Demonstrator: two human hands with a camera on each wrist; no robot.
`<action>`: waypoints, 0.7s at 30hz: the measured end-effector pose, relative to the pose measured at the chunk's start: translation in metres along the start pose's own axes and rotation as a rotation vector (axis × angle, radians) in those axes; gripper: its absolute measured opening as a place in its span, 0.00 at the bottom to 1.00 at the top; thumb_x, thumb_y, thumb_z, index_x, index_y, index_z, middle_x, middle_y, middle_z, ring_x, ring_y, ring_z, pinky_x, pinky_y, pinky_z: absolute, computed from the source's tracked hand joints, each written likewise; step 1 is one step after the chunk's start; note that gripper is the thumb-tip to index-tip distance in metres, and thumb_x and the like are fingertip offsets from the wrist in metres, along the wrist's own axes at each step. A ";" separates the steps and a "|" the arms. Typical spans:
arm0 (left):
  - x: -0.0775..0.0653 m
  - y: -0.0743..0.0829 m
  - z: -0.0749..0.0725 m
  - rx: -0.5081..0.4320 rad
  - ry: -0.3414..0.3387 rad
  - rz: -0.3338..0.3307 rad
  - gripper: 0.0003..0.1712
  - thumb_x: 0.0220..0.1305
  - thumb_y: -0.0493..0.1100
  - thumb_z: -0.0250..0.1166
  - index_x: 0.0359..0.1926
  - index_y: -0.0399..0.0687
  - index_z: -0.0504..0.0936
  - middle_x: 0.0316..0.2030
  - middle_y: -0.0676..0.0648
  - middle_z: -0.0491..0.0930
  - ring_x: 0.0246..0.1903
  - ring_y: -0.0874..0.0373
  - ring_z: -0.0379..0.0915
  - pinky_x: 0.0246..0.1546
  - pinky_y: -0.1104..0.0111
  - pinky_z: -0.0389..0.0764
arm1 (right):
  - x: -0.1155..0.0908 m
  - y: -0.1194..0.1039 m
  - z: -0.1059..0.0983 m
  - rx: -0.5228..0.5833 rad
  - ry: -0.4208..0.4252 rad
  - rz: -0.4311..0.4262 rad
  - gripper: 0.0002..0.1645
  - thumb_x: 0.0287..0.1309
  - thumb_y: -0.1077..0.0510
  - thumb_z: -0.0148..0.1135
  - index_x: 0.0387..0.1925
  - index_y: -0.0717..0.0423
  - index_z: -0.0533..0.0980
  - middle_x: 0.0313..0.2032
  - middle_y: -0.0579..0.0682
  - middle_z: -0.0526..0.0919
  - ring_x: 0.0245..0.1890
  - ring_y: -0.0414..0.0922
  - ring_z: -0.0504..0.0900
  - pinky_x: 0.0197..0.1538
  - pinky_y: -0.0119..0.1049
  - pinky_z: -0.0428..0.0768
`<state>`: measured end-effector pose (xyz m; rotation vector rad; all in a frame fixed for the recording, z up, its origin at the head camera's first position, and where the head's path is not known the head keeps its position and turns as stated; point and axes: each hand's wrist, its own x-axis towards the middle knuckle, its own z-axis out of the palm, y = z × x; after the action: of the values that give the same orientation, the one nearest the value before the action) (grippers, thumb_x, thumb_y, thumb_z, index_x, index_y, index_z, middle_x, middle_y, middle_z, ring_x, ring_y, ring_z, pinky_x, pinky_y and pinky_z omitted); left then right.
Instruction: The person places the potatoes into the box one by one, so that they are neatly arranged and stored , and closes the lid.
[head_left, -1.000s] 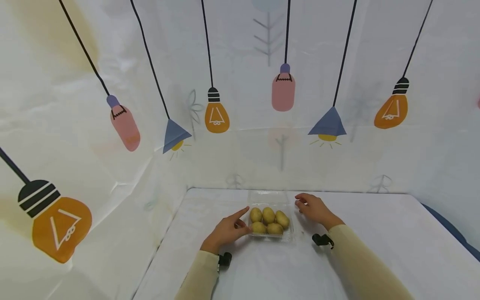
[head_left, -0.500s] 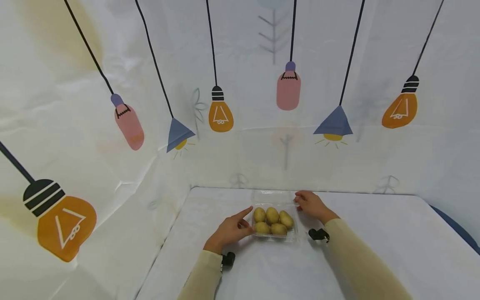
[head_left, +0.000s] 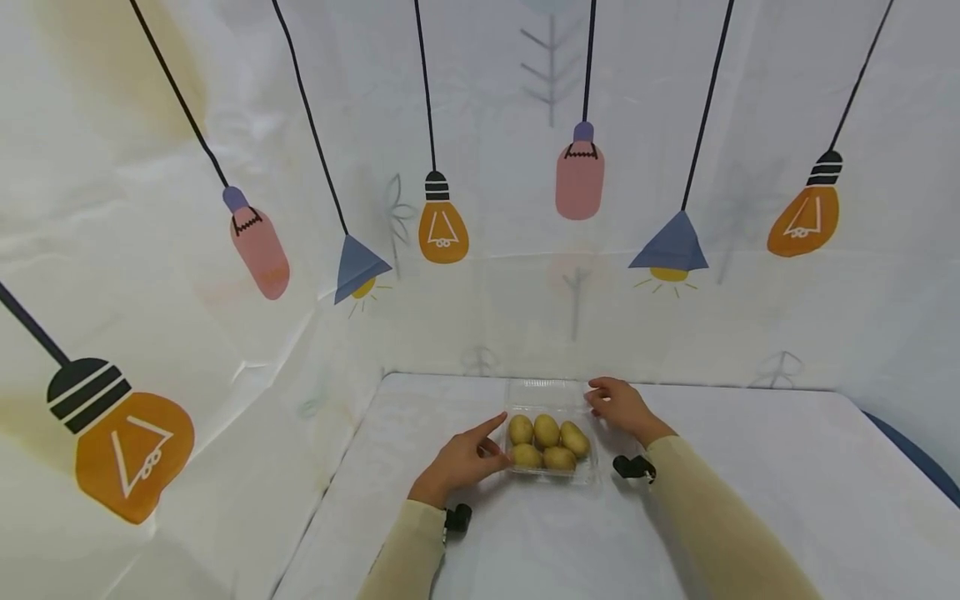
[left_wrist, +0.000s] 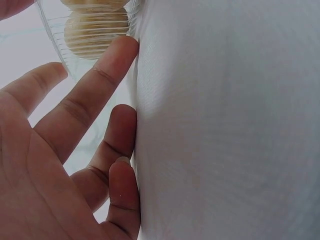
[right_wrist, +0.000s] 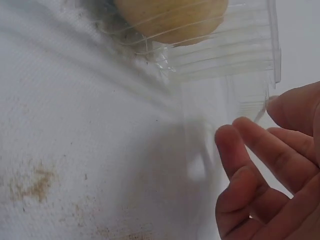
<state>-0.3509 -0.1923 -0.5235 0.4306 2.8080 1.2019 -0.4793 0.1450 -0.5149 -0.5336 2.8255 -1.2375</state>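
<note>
A clear plastic clamshell box [head_left: 587, 477] stands on the white table with its lid [head_left: 547, 392] folded back toward the wall. Several yellow potatoes [head_left: 546, 431] lie in its base. My left hand [head_left: 459, 462] is at the box's left side, thumb by the near corner and index finger extended along the far part. In the left wrist view the fingers [left_wrist: 90, 90] are spread, touching the ribbed wall and the cloth. My right hand [head_left: 624, 408] pinches the lid's right edge; in the right wrist view the thumb [right_wrist: 295, 107] and curled fingers meet at that clear edge.
The table [head_left: 555, 542] is covered in white cloth and ends at a white sheet [head_left: 480, 308] printed with hanging lamps. Brown crumbs of dirt [right_wrist: 37, 185] lie on the cloth near the box. A black wrist camera [head_left: 633, 467] sits on each wrist.
The head view has shifted slightly, moving the scene a little right. My right hand has moved slightly toward the lid and closer to its edge. The left hand stays beside the box.
</note>
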 end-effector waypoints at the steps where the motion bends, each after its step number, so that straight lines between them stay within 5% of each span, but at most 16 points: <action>1: 0.000 0.000 0.000 0.002 -0.002 -0.001 0.49 0.66 0.68 0.69 0.82 0.65 0.63 0.42 0.60 0.83 0.42 0.61 0.78 0.46 0.56 0.78 | 0.000 -0.001 0.000 -0.003 0.006 -0.001 0.29 0.76 0.56 0.62 0.68 0.72 0.72 0.52 0.63 0.87 0.37 0.45 0.90 0.46 0.46 0.82; 12: 0.000 0.000 0.001 0.022 0.006 0.000 0.48 0.66 0.68 0.68 0.82 0.65 0.63 0.42 0.59 0.83 0.42 0.60 0.78 0.46 0.57 0.78 | -0.009 -0.020 -0.009 -0.016 0.104 -0.053 0.30 0.73 0.60 0.65 0.71 0.66 0.71 0.56 0.61 0.86 0.51 0.61 0.86 0.52 0.53 0.83; 21: 0.000 0.000 0.001 0.031 0.003 0.007 0.48 0.66 0.69 0.67 0.82 0.66 0.63 0.42 0.59 0.83 0.43 0.60 0.78 0.47 0.56 0.78 | -0.019 -0.028 -0.017 -0.046 0.136 -0.082 0.35 0.74 0.49 0.67 0.74 0.59 0.69 0.54 0.57 0.87 0.50 0.58 0.85 0.52 0.55 0.82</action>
<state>-0.3512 -0.1917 -0.5238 0.4415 2.8339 1.1624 -0.4550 0.1453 -0.4855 -0.5946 2.9791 -1.2711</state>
